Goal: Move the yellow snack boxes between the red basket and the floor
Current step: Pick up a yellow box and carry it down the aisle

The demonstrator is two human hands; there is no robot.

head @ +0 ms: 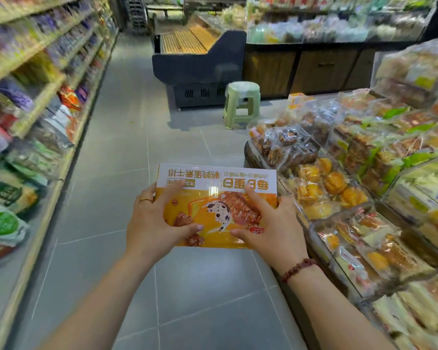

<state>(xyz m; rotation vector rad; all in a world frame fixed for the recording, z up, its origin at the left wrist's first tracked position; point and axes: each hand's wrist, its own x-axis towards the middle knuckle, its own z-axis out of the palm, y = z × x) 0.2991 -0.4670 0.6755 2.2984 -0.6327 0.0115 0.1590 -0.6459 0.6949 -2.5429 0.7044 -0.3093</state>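
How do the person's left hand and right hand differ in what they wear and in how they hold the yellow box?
The left hand wears a gold ring on a finger; the right hand has no ring in view but a bracelet of dark red beads at the wrist. The left hand takes the left edge of the yellow box; the right hand takes the right edge. Both have a grip with the thumb on the printed top face, and both are bare.

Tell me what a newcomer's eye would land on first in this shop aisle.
First, the yellow snack box, held above the grey floor by the left hand and the right hand gripping its two sides at centre frame. Next, the pale green stool standing alone up the aisle, and the bagged pastries heaped along the right.
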